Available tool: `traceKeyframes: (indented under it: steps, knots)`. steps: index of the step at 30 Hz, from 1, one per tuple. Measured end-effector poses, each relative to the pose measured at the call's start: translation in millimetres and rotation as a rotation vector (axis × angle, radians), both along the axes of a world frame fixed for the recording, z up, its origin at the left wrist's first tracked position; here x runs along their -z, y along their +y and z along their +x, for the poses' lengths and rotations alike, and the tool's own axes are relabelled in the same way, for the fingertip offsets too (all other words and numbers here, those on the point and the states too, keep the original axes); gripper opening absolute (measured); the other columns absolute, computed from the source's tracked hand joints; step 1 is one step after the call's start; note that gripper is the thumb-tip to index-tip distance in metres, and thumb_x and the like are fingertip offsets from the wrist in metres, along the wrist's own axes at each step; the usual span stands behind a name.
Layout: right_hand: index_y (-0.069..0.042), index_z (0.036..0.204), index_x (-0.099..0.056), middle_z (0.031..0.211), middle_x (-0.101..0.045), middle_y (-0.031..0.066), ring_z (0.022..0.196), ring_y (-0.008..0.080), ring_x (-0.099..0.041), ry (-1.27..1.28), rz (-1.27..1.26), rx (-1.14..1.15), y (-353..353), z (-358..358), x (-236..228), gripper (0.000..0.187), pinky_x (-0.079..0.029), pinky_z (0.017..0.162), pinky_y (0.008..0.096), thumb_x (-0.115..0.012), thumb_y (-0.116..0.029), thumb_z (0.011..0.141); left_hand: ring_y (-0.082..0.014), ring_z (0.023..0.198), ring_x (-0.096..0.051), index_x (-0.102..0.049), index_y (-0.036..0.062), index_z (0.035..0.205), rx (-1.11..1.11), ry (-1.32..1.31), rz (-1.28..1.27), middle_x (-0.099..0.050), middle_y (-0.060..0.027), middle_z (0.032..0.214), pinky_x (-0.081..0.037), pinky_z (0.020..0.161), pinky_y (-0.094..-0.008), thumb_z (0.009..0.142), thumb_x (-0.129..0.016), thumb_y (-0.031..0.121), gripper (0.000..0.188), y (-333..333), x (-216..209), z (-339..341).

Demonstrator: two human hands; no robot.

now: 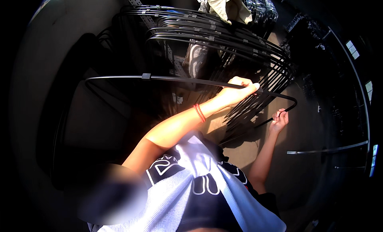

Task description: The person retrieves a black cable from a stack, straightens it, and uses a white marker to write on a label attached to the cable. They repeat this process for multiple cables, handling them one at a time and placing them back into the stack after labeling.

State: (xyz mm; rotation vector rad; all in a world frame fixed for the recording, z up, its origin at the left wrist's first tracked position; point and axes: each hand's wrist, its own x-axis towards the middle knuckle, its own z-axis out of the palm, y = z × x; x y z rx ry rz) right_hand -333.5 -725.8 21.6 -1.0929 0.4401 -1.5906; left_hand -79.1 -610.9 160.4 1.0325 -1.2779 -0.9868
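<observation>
A long black bent metal tube frame stretches across in front of me, with a small block-shaped clip on its left part. My left hand, with a red bracelet at the wrist, is closed around the tube right of its middle. Past this grip the tube bends back toward me at the right. My right hand, lower and farther right, has its fingers curled round the returning lower length. At its left end the tube also curves back, into deep shadow.
Just beyond, several similar black tube frames stand in a row, clips along their tops. Perforated metal posts rise behind them. Pale cloth and a plastic-wrapped bundle lie at the back. A metal bar juts in from the right.
</observation>
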Motion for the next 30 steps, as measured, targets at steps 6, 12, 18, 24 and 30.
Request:
traceKeyframes:
  steps: [6,12,18,24,30]
  knots:
    - [-0.002,0.082,-0.05,0.061,-0.044,0.002,0.054,0.0089,-0.041,0.142,0.073,0.11,-42.5,-18.8,11.3,0.019,-0.033,0.05,0.0199,-0.047,-0.02,0.088,-0.0025,0.045,-0.039,-0.054,0.0095,0.069,0.013,0.014,0.16,-0.045,0.0048,0.053,-0.031,0.043,-0.0179,0.085,-0.049,0.035,0.031,-60.3,30.3,-7.9]
    - [-0.002,0.079,-0.053,0.073,-0.055,0.0042,0.065,0.0105,-0.05,0.236,0.177,0.26,-110.8,-19.6,58.9,0.022,-0.04,0.064,0.0222,-0.047,-0.021,0.088,-0.005,0.043,-0.039,-0.051,0.0104,0.073,0.039,0.101,0.311,-0.045,0.0028,0.055,-0.032,0.039,-0.0195,0.085,-0.049,0.039,0.031,-137.8,65.1,-13.3]
    - [-0.002,0.083,-0.054,0.079,-0.055,0.0041,0.071,0.013,-0.053,0.19,0.322,0.271,-149.0,-24.1,89.0,0.022,-0.04,0.069,0.0232,-0.047,-0.021,0.088,-0.0047,0.039,-0.037,-0.051,0.0091,0.084,0.097,0.199,0.372,-0.046,0.0019,0.056,-0.029,0.036,-0.0181,0.082,-0.053,0.042,0.033,-183.5,92.3,-19.0]
    - [-0.01,0.092,-0.059,0.079,-0.054,-0.0037,0.068,0.0023,-0.046,0.296,0.486,0.257,-170.2,-23.2,75.1,0.015,-0.03,0.053,0.0168,-0.049,-0.02,0.087,-0.0069,0.037,-0.034,-0.047,0.0027,0.082,0.048,0.138,0.474,-0.047,-0.0034,0.06,-0.032,0.034,-0.0208,0.076,-0.055,0.053,0.051,-214.8,89.1,-6.3]
    - [-0.015,0.122,-0.038,0.122,-0.04,0.0036,0.106,0.0124,-0.04,0.179,0.571,0.234,-174.3,-10.2,73.7,0.038,-0.03,0.092,0.0328,-0.048,-0.013,0.086,-0.0065,0.045,-0.031,-0.049,0.0103,0.075,-0.005,0.441,0.583,-0.045,0.0013,0.064,-0.024,0.041,-0.02,0.074,-0.061,0.047,0.038,-222.9,83.5,4.9]
